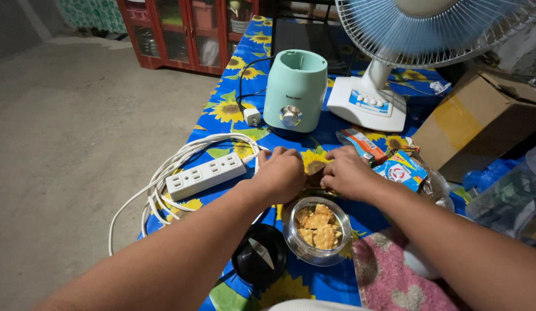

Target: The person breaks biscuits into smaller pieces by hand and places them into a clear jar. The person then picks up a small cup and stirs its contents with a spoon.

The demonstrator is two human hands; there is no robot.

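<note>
A person's two bare arms reach forward over a tabletop covered in a blue sunflower cloth. At far left, a white power strip lies near the tabletop's left edge, its cord looping over that edge, beyond which is bare concrete floor. The left hand is curled, fingers bent down, meeting the right hand over a small brownish piece, probably a cracker, which both seem to pinch; whether it is being snapped cannot be told. Just below the hands stands a clear glass jar holding broken crackers, with a black blade base touching its left side. Working directly above the jar's mouth would let crumbs fall inside. Behind the hands stand a mint green blender base and a white fan. To the right, cracker packets, a cardboard box and a pink towel crowd close, so open room lies mostly leftward, toward the cord.
</note>
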